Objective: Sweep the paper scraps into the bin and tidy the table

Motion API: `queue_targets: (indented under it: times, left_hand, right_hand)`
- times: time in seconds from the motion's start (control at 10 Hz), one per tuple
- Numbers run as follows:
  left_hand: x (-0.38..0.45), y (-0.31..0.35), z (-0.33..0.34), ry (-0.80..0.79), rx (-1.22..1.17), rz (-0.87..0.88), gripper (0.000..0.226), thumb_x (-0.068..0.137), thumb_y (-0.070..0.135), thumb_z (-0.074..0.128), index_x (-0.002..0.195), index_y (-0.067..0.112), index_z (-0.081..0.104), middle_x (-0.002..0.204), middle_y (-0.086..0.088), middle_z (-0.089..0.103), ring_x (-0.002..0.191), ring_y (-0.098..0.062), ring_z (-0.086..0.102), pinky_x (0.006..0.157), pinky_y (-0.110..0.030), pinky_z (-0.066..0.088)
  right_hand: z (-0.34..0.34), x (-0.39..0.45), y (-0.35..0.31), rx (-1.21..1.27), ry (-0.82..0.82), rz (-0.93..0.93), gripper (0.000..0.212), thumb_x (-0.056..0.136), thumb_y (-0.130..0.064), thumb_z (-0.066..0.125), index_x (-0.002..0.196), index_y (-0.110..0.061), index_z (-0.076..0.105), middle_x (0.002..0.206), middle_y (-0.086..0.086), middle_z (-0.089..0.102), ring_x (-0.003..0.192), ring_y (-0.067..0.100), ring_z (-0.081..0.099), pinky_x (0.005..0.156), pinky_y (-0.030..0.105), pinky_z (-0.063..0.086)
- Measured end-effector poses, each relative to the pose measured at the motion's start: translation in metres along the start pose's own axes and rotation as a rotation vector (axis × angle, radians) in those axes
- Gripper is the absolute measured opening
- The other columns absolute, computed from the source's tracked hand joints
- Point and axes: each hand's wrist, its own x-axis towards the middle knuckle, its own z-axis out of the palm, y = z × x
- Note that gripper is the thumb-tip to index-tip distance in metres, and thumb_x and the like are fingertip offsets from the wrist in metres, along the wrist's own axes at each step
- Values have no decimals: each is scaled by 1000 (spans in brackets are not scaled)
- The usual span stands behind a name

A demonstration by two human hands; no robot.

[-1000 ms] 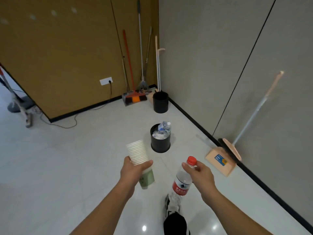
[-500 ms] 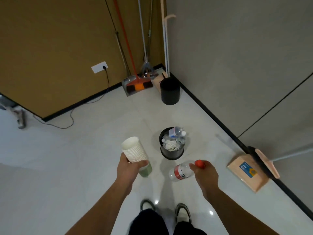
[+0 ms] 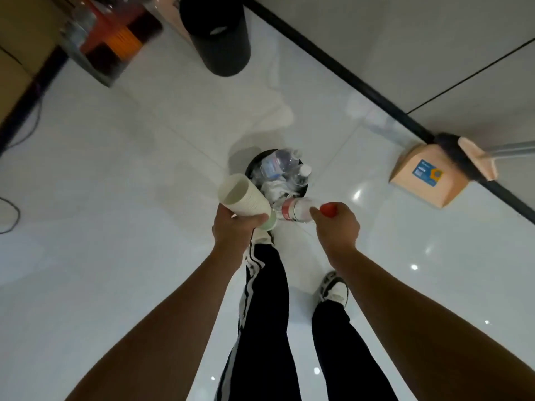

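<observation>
The person stands right at the bin (image 3: 254, 164), which sits on the white floor (image 3: 115, 169) just past their shoes. The bin looks nearly full of bottles and white paper.

The step now seems to be dropping the rubbish in. To do it well, each thing should be right over the bin's mouth before the hand lets go. The bin is small and full, so a thing dropped from the side may bounce out or roll off. One thing at a time looks safer. The bottle (image 3: 295, 209) is long, so it may go in better with its bottom end pointing down. The cups (image 3: 243, 196) might need a little push so they sit on the pile.

The left hand (image 3: 234, 228) grips a stack of paper cups near the bottom, with fingers and thumb curled round it. The stack tips up and to the left, with its open end away from the hand. It sits over the near left edge of the bin.

The right hand (image 3: 337, 225) holds the bottle at its red cap end, with fingers curled round the neck. The bottle lies almost flat and points left, toward the cups. Its far end is over the near edge of the bin.

Both arms reach out and down, and the hands are close together
</observation>
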Motion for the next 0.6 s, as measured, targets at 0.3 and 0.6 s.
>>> queue_targets:
  times: [0.3,0.6]
  left_hand:
    - [134,-31,35,-51,20,-161,105,61,15,90,145,35,32,139,5,52,118,-16,57,99,-45,49]
    - [89,-21,-1,-41,318,-88,78,76,30,80,142,38,38,132,2,54,114,-20,55,83,-31,52]
  right_hand:
    - [89,95,5,-94,-3,3,57,87,-41,68,136,-17,52,112,1,67,110,20,61,95,29,48]
    - [61,63,10,-211,-45,-113,58,87,-39,69,138,-18,52,126,7,65,115,22,60,92,27,42]
